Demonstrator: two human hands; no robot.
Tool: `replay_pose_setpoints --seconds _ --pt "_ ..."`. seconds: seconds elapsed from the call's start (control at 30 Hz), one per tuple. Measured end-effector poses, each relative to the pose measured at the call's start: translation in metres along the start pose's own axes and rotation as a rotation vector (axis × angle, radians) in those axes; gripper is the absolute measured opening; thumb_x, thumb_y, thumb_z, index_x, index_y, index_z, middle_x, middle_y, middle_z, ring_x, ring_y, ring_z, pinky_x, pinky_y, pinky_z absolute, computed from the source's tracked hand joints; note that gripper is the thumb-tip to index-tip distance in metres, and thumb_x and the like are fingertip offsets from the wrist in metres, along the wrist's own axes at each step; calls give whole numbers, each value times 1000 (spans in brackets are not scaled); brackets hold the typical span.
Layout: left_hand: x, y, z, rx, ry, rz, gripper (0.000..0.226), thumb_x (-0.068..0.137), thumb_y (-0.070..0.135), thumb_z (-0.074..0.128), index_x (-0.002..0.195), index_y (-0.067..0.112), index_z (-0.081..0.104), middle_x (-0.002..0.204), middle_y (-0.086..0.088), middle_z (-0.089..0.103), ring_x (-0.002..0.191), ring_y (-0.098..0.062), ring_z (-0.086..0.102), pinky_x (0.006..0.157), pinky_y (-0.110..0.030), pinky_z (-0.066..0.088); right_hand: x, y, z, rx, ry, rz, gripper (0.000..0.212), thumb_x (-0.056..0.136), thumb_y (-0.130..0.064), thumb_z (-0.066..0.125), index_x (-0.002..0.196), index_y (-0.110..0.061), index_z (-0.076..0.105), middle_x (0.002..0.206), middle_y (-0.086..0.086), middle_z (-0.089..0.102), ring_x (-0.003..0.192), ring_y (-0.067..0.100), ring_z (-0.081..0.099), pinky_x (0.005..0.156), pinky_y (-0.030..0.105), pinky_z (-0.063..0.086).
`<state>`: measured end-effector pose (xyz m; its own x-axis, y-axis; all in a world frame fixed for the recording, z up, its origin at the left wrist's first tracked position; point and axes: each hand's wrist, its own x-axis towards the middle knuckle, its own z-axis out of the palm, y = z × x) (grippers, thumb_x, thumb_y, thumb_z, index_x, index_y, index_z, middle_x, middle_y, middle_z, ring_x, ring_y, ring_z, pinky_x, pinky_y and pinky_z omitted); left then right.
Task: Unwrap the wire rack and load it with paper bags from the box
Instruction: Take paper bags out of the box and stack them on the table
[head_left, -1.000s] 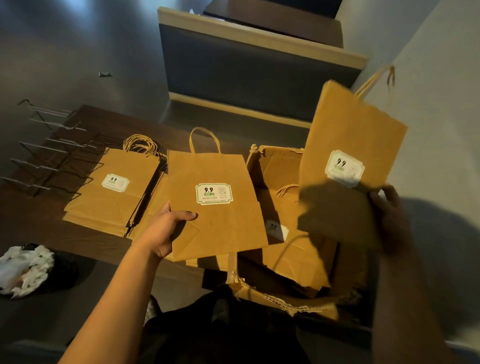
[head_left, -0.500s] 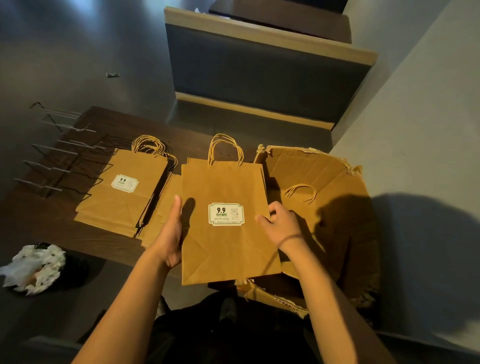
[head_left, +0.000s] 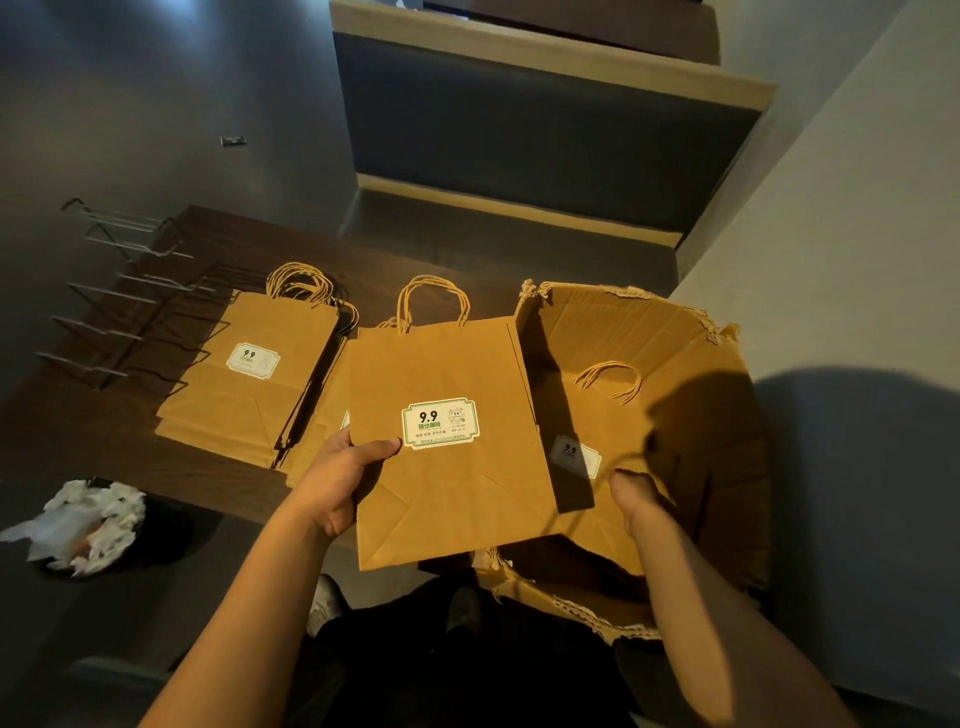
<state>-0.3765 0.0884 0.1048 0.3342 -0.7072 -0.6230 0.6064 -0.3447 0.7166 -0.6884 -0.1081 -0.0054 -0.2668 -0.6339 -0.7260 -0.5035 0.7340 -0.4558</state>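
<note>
Gripping paper bag edge: left hand; right hand inside box.

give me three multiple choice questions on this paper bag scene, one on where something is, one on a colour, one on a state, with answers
1. Where does the wire rack lie?
A. inside the box
B. on the table, left of the flat bags
C. on the floor by the bin

2. What colour is the border of the sticker on the held bag?
A. red
B. blue
C. green

3. What is the left hand doing?
A. gripping the held bag's left edge, thumb on its front
B. resting flat on the table
C. hanging empty

Answers: 1 B, the rack sits on the dark table beside the bag pile. 2 C, the frame round the white label is green. 3 A, the thumb lies across the bag's face.
</note>
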Motion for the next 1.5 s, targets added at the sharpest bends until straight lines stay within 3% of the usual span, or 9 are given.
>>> replay_pose_setpoints --seconds 0.23,0.43,0.6,0.73,0.83,1.03,1.2,1.37,1.5 --pt "-3 -7 -5 -4 37 11 33 95 -5 60 124 9 64 117 -15 75 100 -28 73 85 -42 56 10 -2 35 -54 104 14 83 88 -19 73 153 -9 23 159 19 15 144 42 23 112 46 37" --pt "-3 -15 0 49 -14 29 40 96 -6 57 136 2 56 126 -20 70 112 -32 70 87 -39 58 28 16 26 -157 198 33 81 82 -29 82 145 -5 37 148 22 39 133 44 41 104 47 43" --pt "3 -15 0 66 4 28 40 96 -7 58 134 4 57 123 -18 72 110 -31 71 87 -38 58 25 4 0 -59 98 -165 50 91 -12 67 138 -3 53 138 20 57 123 35 57 97 39 48" --pt "9 -11 -5 104 23 20 37 96 -3 61 131 8 60 121 -17 73 112 -35 70 93 -46 55 3 -23 -25 92 -170 -227 62 92 -6 69 148 -11 42 143 14 56 127 35 54 104 50 46" --pt "13 -7 -5 130 19 30 36 97 -3 60 131 9 59 121 -16 73 112 -35 70 90 -45 56 -33 -44 -78 108 -220 -328 37 97 -8 62 133 -16 56 119 12 67 101 28 64 76 39 52" --pt "16 2 -6 142 2 72 30 100 -2 57 128 10 59 118 -13 75 113 -32 70 91 -42 56 -129 -69 -189 390 -240 -530 29 105 -21 48 132 -24 56 102 0 75 82 18 74 63 38 58" --pt "14 9 -3 150 -21 76 32 100 -1 58 131 7 55 113 -11 76 89 -15 76 63 -21 57 -165 -76 -177 585 -408 -700 44 108 -15 30 151 -13 41 137 13 61 114 34 64 82 54 58" --pt "8 16 2 63 23 18 17 107 26 52 121 23 61 106 0 73 86 -9 72 67 -25 55 -177 -98 -66 110 -424 -642 40 96 -11 62 133 -24 58 128 13 66 102 26 70 79 42 61" --pt "5 18 -2 -36 -59 -88 34 103 55 46 125 35 62 124 5 71 100 -13 70 85 -33 54 -178 -83 16 -336 -298 -512 67 93 -32 72 150 -19 40 145 7 53 130 29 53 107 44 45"
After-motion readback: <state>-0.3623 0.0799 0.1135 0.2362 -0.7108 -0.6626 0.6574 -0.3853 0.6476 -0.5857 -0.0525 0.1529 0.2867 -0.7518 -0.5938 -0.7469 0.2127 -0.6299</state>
